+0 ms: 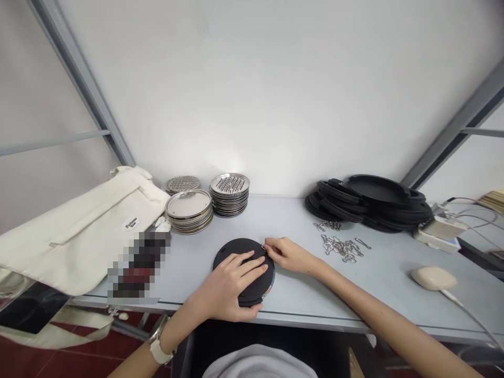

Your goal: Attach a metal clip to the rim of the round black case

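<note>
A round black disc (236, 249) with a shiny rim lies near the table's front edge. Across its top spreads my left hand (236, 281), fingers flat and thumb at the near edge, pressing it from above. My right hand (281, 253) pinches a small metal clip (263, 247) at the disc's right far edge; the fingertips hide part of it. Similar loose metal clips (340, 247) lie in a scattered pile to the right of my right hand.
Stacked metal discs (189, 210) and grater discs (230, 194) stand at the back left. Black round parts (374, 202) are piled at the back right. A cream bag (90, 226) lies left; a cream earbud-like case (433, 277) with a cable and white adapters (443, 228) sit right.
</note>
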